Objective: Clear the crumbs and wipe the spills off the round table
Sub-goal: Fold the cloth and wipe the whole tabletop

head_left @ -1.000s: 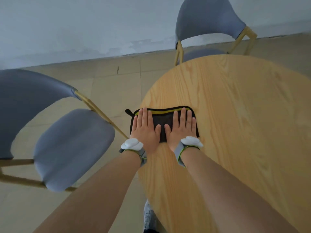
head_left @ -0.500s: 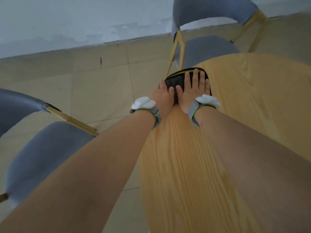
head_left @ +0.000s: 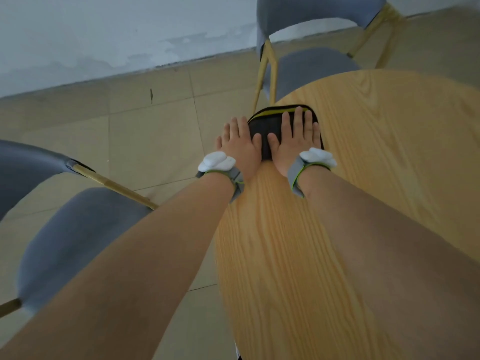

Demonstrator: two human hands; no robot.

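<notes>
**Entry: wiping cloth at the far left rim of the surface, risk of overrun**

Item: black rectangular wiping cloth with yellow-green edging (head_left: 270,126), lying flat on the round, light wood-grain surface (head_left: 376,165), right at its far left rim.

Grip: none closed. The right hand (head_left: 294,140) lies palm-down on the cloth, fingers straight and spread. The left hand (head_left: 239,145) lies the same way, but only its thumb side sits on the cloth; its outer fingers appear to overhang the rim, above the tiled floor (head_left: 145,136).

Position relative to grip: the cloth sits under both palms, its far edge showing just beyond the fingertips, its near edge about level with the heels of the hands.

Hazards (judged, not seen):
- One more push outward probably carries the cloth over the rim; flat palms cannot catch it.
- The left hand, half unsupported, may slip off and unbalance the stroke.
- Any crumbs ahead of the cloth would fall to the floor or onto the grey-blue upholstered chair with yellow legs (head_left: 314,66) just beyond the rim (no crumbs or spills can be made out).
- Both arms look fully stretched, so pressure is likely uneven.
</notes>
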